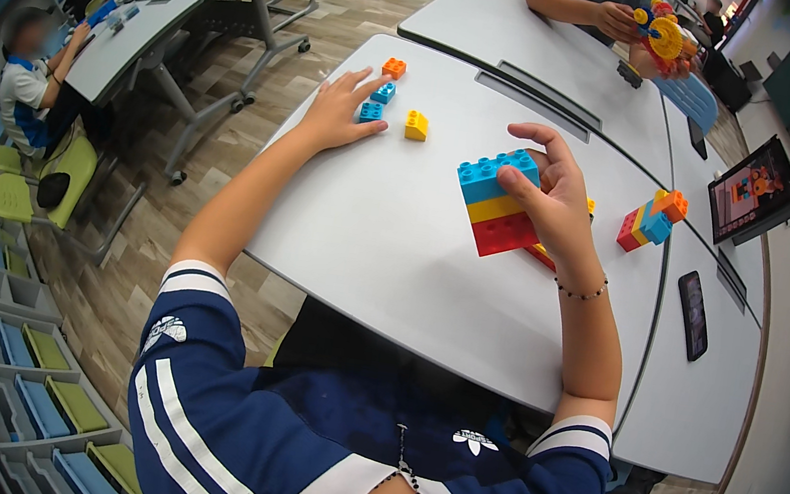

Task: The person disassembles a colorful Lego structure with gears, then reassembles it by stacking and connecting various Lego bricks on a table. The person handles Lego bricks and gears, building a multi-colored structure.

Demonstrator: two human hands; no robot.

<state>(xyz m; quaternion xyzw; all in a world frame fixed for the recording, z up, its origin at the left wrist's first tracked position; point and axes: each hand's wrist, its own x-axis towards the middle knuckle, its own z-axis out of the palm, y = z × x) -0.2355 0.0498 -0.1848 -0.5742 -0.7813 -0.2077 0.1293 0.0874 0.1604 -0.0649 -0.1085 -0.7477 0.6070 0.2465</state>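
Presently, a blue, yellow and red plastic brick stack [494, 206] is held over the white desk [396, 237] by the right hand [555, 199]; even pressure is advised, studs [471, 171] uncovered. 2 blue plastic bricks [371, 112] are bordered by the spread left hand [339, 110].

The widest free room on the white tabletop [379, 215] lies along its near edge, bare from the left edge across to the right forearm [593, 346], which bars the way by the near right corner. Toward the far left corner, an orange block [394, 68], two blue blocks [371, 112] and a yellow block [416, 127] crowd beside the left hand [337, 107]. An open lane runs between the yellow block and the stack [497, 204] in the right hand [562, 205]. Near the right edge, a block figure [647, 225] stands in the way.
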